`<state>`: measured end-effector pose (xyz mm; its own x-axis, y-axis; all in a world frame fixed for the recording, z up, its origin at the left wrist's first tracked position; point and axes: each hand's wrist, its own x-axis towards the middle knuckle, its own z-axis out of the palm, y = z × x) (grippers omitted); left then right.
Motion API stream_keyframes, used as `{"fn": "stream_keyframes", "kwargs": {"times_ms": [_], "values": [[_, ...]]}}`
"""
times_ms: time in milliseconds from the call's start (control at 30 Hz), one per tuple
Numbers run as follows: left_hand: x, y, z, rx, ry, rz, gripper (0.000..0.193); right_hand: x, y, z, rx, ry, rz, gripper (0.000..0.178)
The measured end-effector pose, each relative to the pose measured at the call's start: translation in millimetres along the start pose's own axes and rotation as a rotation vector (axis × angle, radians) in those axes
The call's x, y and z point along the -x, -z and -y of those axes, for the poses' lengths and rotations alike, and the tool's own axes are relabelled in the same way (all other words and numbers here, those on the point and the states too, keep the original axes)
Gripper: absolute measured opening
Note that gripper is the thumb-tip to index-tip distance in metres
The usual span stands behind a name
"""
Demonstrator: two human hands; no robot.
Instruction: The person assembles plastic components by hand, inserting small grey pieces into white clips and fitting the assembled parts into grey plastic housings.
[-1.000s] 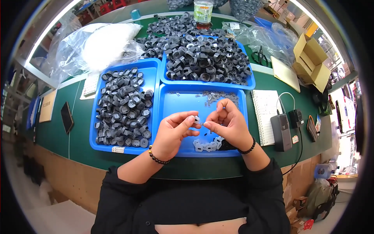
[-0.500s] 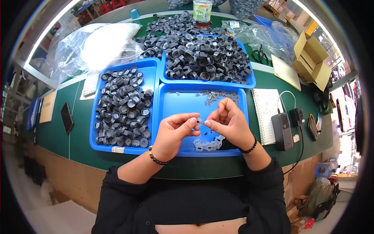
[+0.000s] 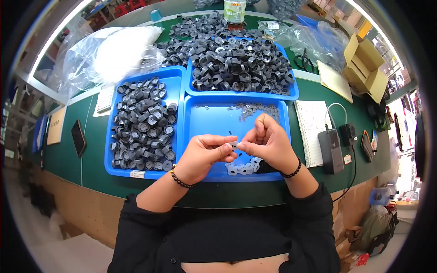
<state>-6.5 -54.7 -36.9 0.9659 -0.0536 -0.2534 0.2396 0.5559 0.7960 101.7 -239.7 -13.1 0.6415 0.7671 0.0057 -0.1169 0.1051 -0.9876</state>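
Over the front blue tray [image 3: 205,125], my left hand [image 3: 207,157] pinches a small whitish plastic piece [image 3: 234,144] between thumb and fingertips. My right hand [image 3: 269,144] is closed at the same piece, thumb and forefinger meeting on its right side; fingers partly cover it. Below the hands lie translucent white plastic pieces [image 3: 241,169] in a cluster, beside a heap of tiny black parts [image 3: 265,167] partly hidden by my right wrist. Small clear parts [image 3: 257,110] are scattered at the tray's far right.
Dark grey plastic caps [image 3: 143,123] fill the left blue tray, and more caps [image 3: 241,66] are heaped in the far one. Right of the trays are a spiral notebook [image 3: 310,132], a power bank [image 3: 330,151] and scissors [image 3: 304,61]. A phone [image 3: 78,138] lies left.
Both hands stay together at the whitish piece and have shifted very slightly. A small black part now shows on the tray just above the fingers.
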Motion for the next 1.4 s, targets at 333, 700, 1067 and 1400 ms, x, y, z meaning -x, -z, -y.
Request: {"fn": "stream_keyframes", "kwargs": {"times_ms": [333,700,1067,1400], "values": [[-0.8,4.4,3.7,0.056,0.017,0.079,0.028,1.6,-0.5,-1.7,-0.001,0.002,-0.010,0.047],[-2.0,2.8,3.5,0.039,0.005,0.064,0.025,1.1,-0.5,-2.9,0.032,0.014,-0.022,0.044],[1.0,-11.5,-0.1,-0.031,-0.094,-0.037,0.020,-38.1,67.2,-6.8,1.032,0.445,-0.607,0.010],[-2.7,-11.2,5.8,-0.066,-0.123,-0.060,0.017,-86.4,143.8,-14.0,1.355,0.214,-0.851,0.024]]}}
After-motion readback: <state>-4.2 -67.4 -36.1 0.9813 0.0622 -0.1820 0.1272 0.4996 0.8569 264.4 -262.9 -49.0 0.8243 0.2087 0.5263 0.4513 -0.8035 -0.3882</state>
